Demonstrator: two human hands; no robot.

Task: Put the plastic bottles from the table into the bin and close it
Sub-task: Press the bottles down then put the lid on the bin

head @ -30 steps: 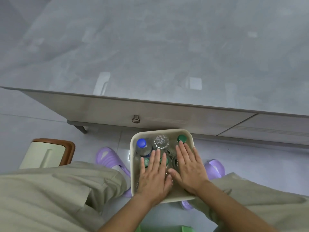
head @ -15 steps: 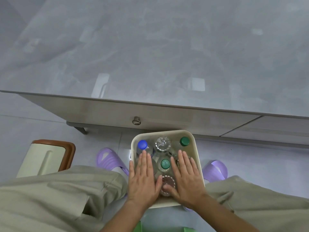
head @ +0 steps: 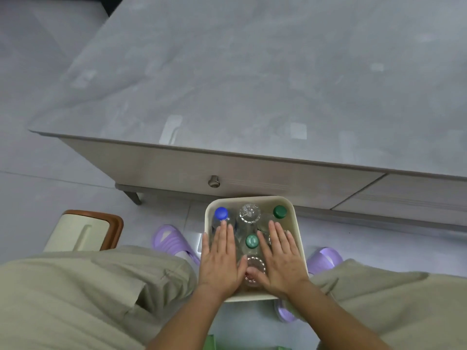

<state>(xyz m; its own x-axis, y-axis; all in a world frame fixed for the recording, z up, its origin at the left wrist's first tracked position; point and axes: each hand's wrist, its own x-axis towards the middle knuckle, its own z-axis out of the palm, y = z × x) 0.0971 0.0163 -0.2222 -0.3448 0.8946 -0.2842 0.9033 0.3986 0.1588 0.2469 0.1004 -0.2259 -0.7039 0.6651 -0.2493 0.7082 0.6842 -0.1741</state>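
Observation:
A cream square bin [head: 293, 210] stands on the floor between my knees, with no lid on it. Several clear plastic bottles stand packed inside: a blue-capped one [head: 221, 213] at the back left, a capless one [head: 249, 212] at the back middle, a green-capped one [head: 280, 211] at the back right, and another green cap [head: 252, 241] in the centre. My left hand [head: 220, 258] lies flat, palm down, over the bottles on the left. My right hand [head: 280, 258] lies flat over those on the right. Both hands hold nothing.
The bin's lid [head: 83, 231], cream with a brown wooden rim, lies on the floor to the left. A grey table [head: 252, 84] with a drawer knob [head: 214, 181] stands just beyond the bin. My purple slippers [head: 171, 241] flank the bin.
Both hands slid apart toward the bin's sides, uncovering the centre green cap and a clear bottle top. The view tilted a little.

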